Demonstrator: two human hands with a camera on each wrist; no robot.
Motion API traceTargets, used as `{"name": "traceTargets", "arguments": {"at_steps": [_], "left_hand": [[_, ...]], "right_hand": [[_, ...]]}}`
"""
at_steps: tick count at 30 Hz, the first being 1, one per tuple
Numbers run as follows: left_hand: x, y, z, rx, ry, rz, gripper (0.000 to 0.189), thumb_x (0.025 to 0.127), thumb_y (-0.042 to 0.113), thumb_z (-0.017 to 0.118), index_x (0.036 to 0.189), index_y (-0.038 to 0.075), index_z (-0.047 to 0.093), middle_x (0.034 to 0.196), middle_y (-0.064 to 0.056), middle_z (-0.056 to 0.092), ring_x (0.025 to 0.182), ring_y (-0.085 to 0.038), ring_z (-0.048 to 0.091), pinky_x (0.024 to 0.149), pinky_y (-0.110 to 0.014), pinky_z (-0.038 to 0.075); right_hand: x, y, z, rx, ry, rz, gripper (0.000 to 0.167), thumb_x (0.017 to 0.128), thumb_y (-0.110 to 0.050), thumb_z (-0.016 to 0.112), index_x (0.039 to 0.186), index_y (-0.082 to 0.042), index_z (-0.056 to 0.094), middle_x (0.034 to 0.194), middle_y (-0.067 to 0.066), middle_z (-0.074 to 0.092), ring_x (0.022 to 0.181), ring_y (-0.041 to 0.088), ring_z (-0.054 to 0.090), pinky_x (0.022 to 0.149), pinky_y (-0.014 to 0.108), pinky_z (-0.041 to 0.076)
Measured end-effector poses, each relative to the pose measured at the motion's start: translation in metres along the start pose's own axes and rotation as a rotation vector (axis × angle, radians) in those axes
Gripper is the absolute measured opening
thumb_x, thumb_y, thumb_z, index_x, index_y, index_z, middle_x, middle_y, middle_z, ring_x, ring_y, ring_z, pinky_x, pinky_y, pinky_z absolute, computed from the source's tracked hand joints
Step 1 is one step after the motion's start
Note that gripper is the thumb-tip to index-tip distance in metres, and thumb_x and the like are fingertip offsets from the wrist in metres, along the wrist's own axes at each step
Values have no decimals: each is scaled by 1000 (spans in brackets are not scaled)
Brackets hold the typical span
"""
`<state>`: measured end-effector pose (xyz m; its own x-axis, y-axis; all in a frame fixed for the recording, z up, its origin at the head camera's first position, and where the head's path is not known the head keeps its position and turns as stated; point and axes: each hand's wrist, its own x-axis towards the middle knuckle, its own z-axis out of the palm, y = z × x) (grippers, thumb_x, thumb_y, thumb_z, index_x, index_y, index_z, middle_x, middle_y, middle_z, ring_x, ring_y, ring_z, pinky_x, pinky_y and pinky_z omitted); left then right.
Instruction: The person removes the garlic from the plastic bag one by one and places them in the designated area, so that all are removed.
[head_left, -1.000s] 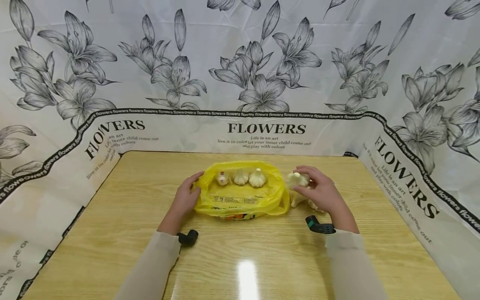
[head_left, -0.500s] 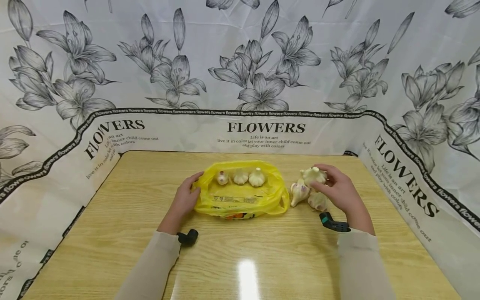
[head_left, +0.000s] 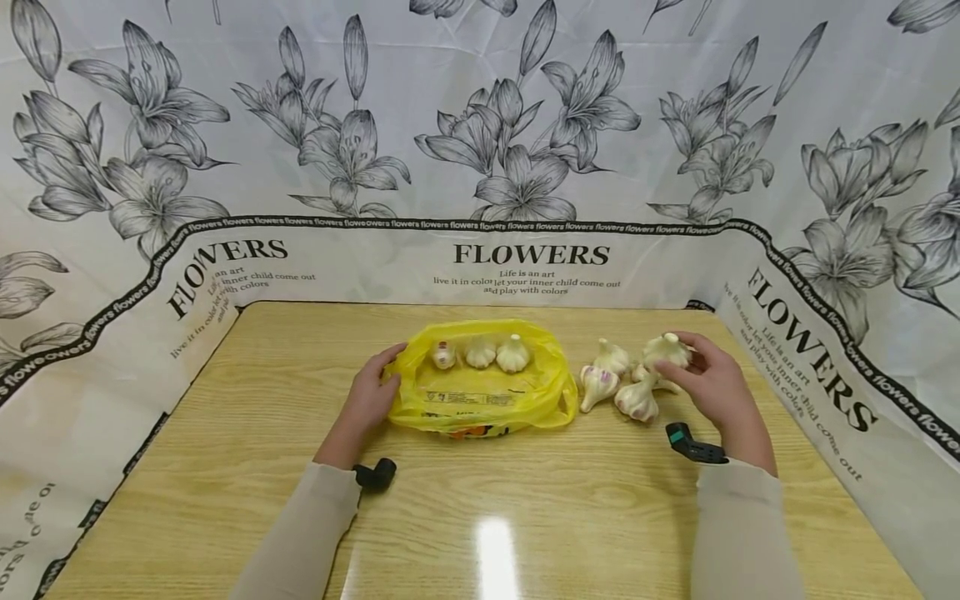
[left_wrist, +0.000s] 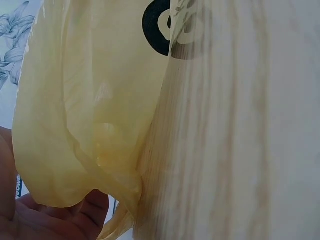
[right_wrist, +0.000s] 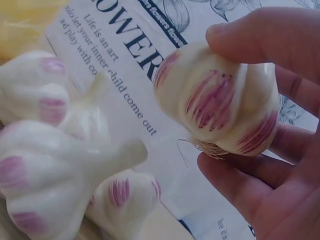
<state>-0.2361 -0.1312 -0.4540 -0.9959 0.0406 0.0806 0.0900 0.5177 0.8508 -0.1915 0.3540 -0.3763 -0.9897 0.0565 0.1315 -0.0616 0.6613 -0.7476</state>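
Note:
A yellow plastic bag (head_left: 480, 410) lies with its mouth spread on the table, and three garlic bulbs (head_left: 513, 354) sit inside it. My left hand (head_left: 372, 393) grips the bag's left rim; in the left wrist view its fingers curl at the edge of the yellow film (left_wrist: 55, 150). To the right of the bag, my right hand (head_left: 716, 379) holds a garlic bulb (right_wrist: 215, 100) with purple streaks and a tuft of roots, thumb on one side and fingers on the other. Just left of that hand, several more garlic bulbs (head_left: 637, 398) are grouped on the table.
The light wooden table (head_left: 420, 525) extends in front of the bag and to both sides. A white cloth (head_left: 532, 267) with flower drawings and lettering encloses its back and sides. Black cameras (head_left: 377, 474) are worn on both wrists.
My right hand has moved right, away from the bag, carrying the garlic bulb over the others. More of the bulbs beneath now show. The left hand stays at the bag's rim.

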Motion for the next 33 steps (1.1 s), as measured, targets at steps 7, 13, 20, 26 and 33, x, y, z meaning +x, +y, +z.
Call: {"name": "traceTargets", "arguments": {"at_steps": [7, 13, 20, 26, 33], "left_hand": [[1, 0, 0, -3, -4, -6, 49, 100, 13, 47, 147, 26, 42, 147, -13, 42, 141, -32, 35, 115, -52, 29], [1, 2, 1, -6, -4, -12, 49, 100, 13, 47, 146, 27, 43, 147, -12, 42, 141, -31, 35, 115, -52, 30], [1, 2, 1, -4, -5, -21, 50, 100, 11, 46, 147, 27, 42, 148, -12, 41, 141, -32, 34, 115, -53, 29], [0, 1, 1, 0, 6, 3, 50, 99, 10, 47, 146, 25, 43, 146, -14, 43, 140, -33, 36, 114, -53, 31], [-1, 3, 1, -12, 0, -15, 50, 99, 11, 46, 147, 26, 42, 148, -13, 41, 141, -32, 34, 115, -52, 29]], "right_hand": [[0, 21, -6, 31, 30, 22, 68, 91, -45, 62, 145, -10, 40, 145, 20, 41, 93, -13, 50, 70, 11, 46], [-4, 37, -9, 87, 17, 50, 70, 93, -41, 61, 148, -6, 35, 148, 22, 34, 87, -16, 52, 72, 12, 47], [-6, 52, -11, 59, -50, 96, 78, 93, -46, 59, 150, -2, 29, 152, 28, 28, 111, 11, 55, 78, 22, 50], [-7, 63, -11, 60, -92, 119, 77, 91, -47, 61, 146, 0, 33, 152, 27, 27, 130, 46, 38, 78, 20, 46], [-6, 73, -5, 70, -144, 110, 69, 90, -40, 66, 140, -2, 38, 145, 20, 34, 104, 10, 56, 76, 25, 51]]}}
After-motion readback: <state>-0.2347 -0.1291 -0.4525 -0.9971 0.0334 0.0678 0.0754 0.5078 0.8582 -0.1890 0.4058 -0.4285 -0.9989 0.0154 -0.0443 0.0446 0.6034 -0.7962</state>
